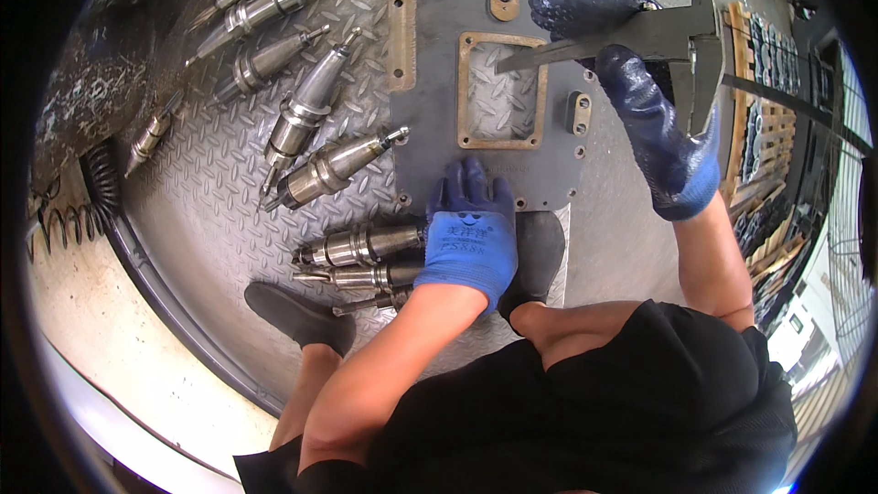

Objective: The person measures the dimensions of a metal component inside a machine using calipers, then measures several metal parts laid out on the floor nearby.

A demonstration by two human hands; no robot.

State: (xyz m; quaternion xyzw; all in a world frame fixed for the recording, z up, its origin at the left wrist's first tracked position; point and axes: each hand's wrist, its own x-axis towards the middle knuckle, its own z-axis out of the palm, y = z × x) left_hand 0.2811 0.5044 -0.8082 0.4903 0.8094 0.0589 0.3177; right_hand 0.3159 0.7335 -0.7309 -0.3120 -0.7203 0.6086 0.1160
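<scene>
A dark grey flat metal plate (pixel 425 133) with a rectangular window, brass-coloured machined pads and several holes lies in front of me. My left hand (pixel 473 233), in a blue coated glove, rests on its near edge with fingers stretched out below the window. In my right hand (pixel 658 133), gloved the same way, is a vernier caliper (pixel 681 34), held over the plate's right side. Thumb and fingers grip it from both sides. Its beam points left across the window, and its jaws are at the right. The caliper's scale is too dark to read.
Several tool holders with cutters (pixel 306 110) lie on the diamond-plate floor (pixel 201 183) left of the plate. More holders (pixel 361 245) sit beside my left wrist. A coiled black hose (pixel 69 229) is at far left. Wooden pallets with metal parts (pixel 764 119) stand at right.
</scene>
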